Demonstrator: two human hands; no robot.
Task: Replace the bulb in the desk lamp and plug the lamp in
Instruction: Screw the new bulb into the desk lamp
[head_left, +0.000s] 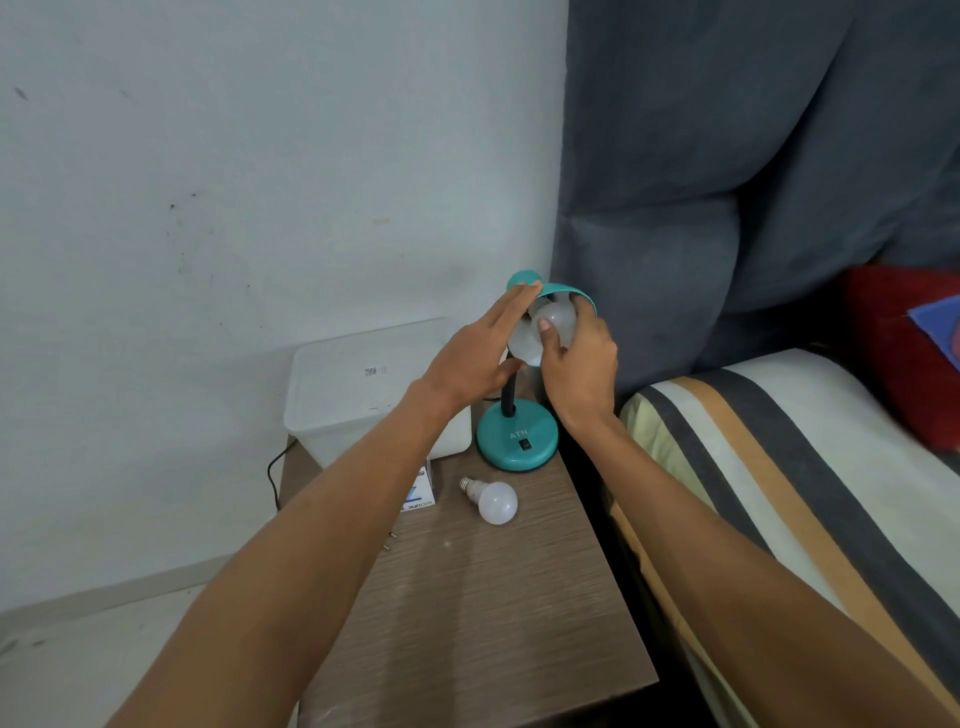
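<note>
A teal desk lamp stands on its round base (517, 441) at the back of a wooden bedside table (493, 597). Its teal shade (563, 291) tilts toward me. My right hand (579, 369) is shut on a white bulb (558, 319) inside the shade. My left hand (475, 358) steadies the shade's left rim with straight fingers. A second white bulb (496, 500) lies loose on the table in front of the base. The lamp's black cord (274, 475) hangs off the left side, with plug prongs (389, 540) showing beside my left forearm.
A translucent white plastic box (363, 389) sits left of the lamp against the wall. A small bulb carton (420, 491) lies partly under my left arm. A bed with a striped sheet (779, 493) and a grey padded headboard (727, 182) border the table's right side.
</note>
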